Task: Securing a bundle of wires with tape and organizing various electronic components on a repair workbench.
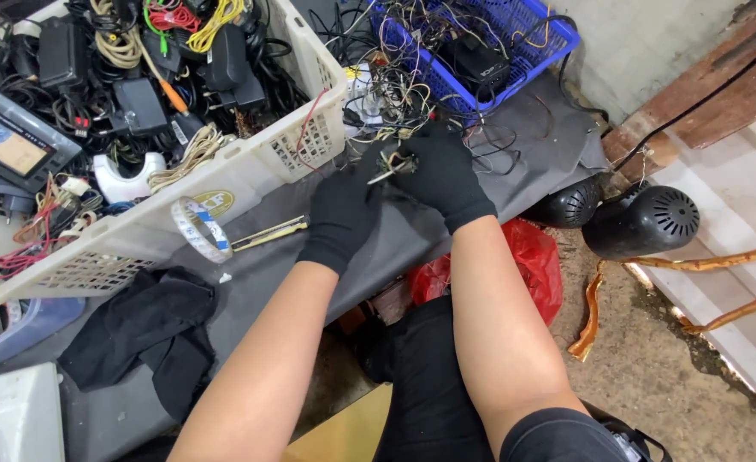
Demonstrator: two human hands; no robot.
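Both my hands wear black gloves and meet over the grey cloth-covered bench (532,145). My left hand (341,216) pinches a small metal tool or part by its thin end. My right hand (443,171) grips a small tangled electronic part (401,162) with thin wires trailing from it toward the blue basket (558,38). The two hands touch at the part. What exactly lies inside the fingers is hidden by the gloves.
A large white basket (292,150) full of black adapters and cables sits at the left. A tape roll (198,228), a yellowish tool (268,233) and a black cloth (151,329) lie on the bench. A red bag (528,257) and two black speakers (643,221) rest on the floor.
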